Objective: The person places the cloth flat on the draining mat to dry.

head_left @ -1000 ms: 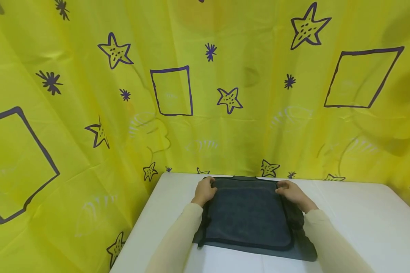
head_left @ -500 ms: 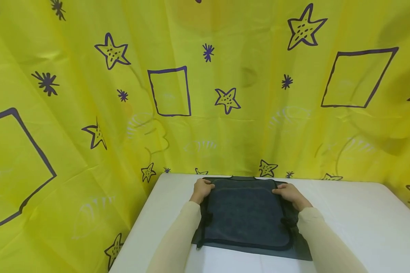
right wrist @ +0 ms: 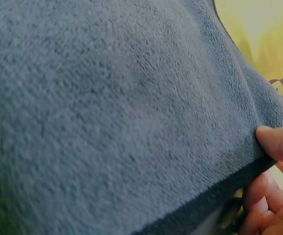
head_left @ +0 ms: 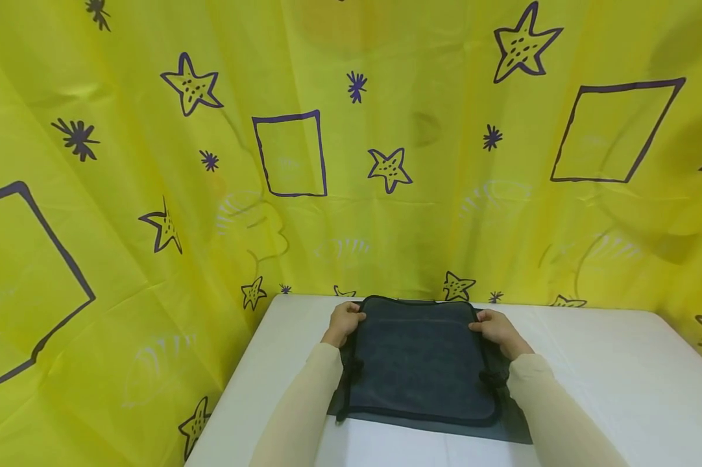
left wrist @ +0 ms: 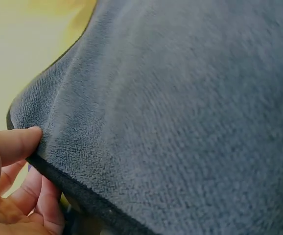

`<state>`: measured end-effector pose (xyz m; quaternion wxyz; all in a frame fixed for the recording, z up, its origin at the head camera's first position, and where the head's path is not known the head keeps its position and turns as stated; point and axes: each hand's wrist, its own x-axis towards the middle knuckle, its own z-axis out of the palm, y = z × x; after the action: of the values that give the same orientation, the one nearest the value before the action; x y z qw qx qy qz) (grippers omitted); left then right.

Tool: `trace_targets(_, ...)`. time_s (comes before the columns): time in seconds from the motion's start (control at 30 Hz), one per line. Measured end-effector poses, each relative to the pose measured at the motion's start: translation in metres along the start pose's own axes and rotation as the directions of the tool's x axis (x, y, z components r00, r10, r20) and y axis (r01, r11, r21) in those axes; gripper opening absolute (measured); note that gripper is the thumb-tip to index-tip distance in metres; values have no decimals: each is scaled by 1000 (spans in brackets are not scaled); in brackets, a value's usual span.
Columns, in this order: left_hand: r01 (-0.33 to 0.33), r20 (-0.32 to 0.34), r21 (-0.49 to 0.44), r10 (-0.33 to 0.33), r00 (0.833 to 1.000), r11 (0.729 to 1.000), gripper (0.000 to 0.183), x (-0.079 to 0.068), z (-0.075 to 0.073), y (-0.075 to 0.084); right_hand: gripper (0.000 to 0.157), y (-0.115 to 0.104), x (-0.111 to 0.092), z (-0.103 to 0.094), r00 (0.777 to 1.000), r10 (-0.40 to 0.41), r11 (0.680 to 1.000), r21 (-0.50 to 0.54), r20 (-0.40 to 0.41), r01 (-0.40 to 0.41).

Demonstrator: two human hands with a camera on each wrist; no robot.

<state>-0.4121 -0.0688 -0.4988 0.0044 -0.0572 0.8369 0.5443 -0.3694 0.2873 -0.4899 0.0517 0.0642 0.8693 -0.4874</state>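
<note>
A blue-grey plush cloth (head_left: 421, 363) with black binding lies over a larger dark grey flat piece (head_left: 516, 418) on the white table. My left hand (head_left: 345, 322) pinches the cloth near its far left corner. In the left wrist view that thumb presses on the pile of the cloth (left wrist: 180, 98), with the fingers under the black edge. My right hand (head_left: 499, 329) pinches the far right side likewise; in the right wrist view its thumb lies on top of the cloth (right wrist: 107, 98). The far edge is lifted slightly. What lies beneath is mostly hidden.
Black bunched bits (head_left: 492, 378) stick out at both sides of the cloth. The white table (head_left: 614, 370) extends on either side. A yellow curtain (head_left: 433, 227) with drawn stars and frames hangs behind and along the left.
The cloth's far edge has risen and now covers most of the dark piece's notched far edge. Both hands have shifted slightly, keeping hold of the sides.
</note>
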Motion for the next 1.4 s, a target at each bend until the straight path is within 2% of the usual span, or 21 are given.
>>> trace_targets(0.3,-13,-41,-81,10,999,997,13,-5,2,2,12,-6,-3,6,996,16,1000,14,-90,-15)
trace_targets(0.5,-40,-61,-64,36,998,997,11,-5,4,1,11,-7,-2,7,995,31,999,11,-95,-30)
trace_targets(0.6,-31,-57,-27,30,998,999,16,-5,6,0,15,-7,-1,8,996,27,1000,-2,-86,-28)
trace_targets(0.7,-11,-48,3,11,999,1000,29,-8,7,1,20,-5,0,8,996,32,999,0,-87,-32)
trace_targets(0.87,-53,-42,30,54,998,998,41,-10,7,1,29,-3,2,9,994,48,999,21,-99,-47)
trace_targets(1.07,-83,22,-55,84,996,995,37,-10,-8,-7,36,3,-4,9,991,40,997,65,-130,-32)
trace_targets(1.17,-113,21,-88,115,993,990,31,-13,-19,-10,34,5,-13,5,986,18,997,79,-165,-5)
trace_targets(1.27,-167,24,-59,169,985,984,23,-18,-27,-15,31,4,-24,0,987,-9,996,89,-159,23)
trace_targets(1.33,-220,47,-23,221,974,975,18,-23,-32,-18,29,0,-33,-1,992,-35,995,89,-125,47)
trace_targets(1.4,-290,72,36,287,955,956,14,-31,-35,-19,28,-4,-43,0,995,-69,994,82,-75,75)
